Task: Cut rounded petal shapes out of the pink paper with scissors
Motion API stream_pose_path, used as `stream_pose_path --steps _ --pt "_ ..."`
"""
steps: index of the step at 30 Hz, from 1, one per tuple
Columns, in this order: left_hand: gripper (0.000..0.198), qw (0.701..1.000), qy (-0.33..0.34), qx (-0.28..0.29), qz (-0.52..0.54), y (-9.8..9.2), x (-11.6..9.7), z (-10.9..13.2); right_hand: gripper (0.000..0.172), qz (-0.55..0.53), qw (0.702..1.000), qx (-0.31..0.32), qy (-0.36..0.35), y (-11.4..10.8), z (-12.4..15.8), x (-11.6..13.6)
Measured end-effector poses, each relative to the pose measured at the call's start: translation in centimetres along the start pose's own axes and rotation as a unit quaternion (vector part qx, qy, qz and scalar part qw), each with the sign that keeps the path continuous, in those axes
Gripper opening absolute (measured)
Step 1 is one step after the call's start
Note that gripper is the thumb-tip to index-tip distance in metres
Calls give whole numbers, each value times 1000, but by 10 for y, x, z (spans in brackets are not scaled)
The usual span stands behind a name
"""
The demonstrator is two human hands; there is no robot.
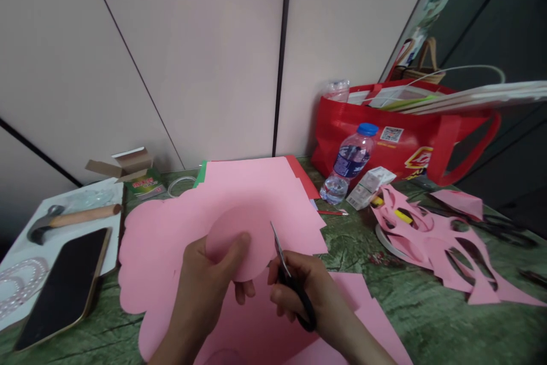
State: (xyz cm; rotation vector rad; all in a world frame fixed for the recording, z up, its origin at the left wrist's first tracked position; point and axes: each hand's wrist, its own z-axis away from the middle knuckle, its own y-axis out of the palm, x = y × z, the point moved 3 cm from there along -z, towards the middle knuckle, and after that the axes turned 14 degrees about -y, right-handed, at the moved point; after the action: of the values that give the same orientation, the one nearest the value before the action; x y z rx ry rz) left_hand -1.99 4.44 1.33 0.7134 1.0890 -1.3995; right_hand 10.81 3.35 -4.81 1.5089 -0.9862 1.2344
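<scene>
My left hand (205, 279) pinches a round pink paper disc (241, 240), thumb on its front and fingers behind. My right hand (301, 291) grips black-handled scissors (287, 277), whose blades point up along the disc's right edge. Both hands hover over large pink paper sheets (171, 240) spread on the green table (427, 319).
A phone (64, 285) and a hammer (72, 218) lie on a white board at left, with a small open box (132, 174) behind. At right stand a water bottle (350, 165), a red bag (405, 137), a small carton (370, 185), pink paper offcuts (431, 240) and dark scissors (491, 222).
</scene>
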Motion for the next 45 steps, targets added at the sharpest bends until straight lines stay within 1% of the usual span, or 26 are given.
stream_pose_path --steps 2,4,10,13,16,18,21,24,27,30,33,35,39,45 --pt "44 1000 -1 8 2 0 0 -1 16 -6 1000 -3 0 0 0 -1" --pt "45 1000 -7 19 4 0 1 -2 15 -14 1000 -21 -7 -1 -1 -2" --pt "33 998 -23 64 4 5 4 -4 14 -9 992 -114 -56 -9 -5 1" --pt "28 996 -33 77 -10 7 7 -5 19 0 983 -162 -82 -13 -5 8" --pt "24 997 -45 67 -19 7 9 -6 28 10 977 -195 -89 -16 -2 11" --pt "26 998 -36 50 -17 6 9 -6 30 21 980 -180 -85 -15 -2 11" --pt "30 1000 -10 23 -5 5 8 -6 26 32 987 -136 -85 -12 -2 11" --pt "33 1000 5 -5 1 3 6 -5 23 17 991 -107 -83 -9 -3 10" --pt "36 999 4 -39 -5 -1 5 -5 25 -7 995 -66 -69 -5 -3 7" --pt "38 998 4 -61 -13 -3 4 -4 30 -18 997 -23 -67 -3 -2 5" --pt "35 996 -16 -79 -40 -4 4 -3 34 -22 998 -4 -66 -2 -1 6" --pt "32 996 -25 -76 -46 -5 4 -3 36 -30 997 -3 -67 -2 -1 7" --pt "31 998 -19 -40 -34 -5 3 -3 37 -51 997 12 -63 -3 -2 6" --pt "31 998 -37 -5 -44 -9 2 -3 36 -49 997 25 -50 -4 -1 5"
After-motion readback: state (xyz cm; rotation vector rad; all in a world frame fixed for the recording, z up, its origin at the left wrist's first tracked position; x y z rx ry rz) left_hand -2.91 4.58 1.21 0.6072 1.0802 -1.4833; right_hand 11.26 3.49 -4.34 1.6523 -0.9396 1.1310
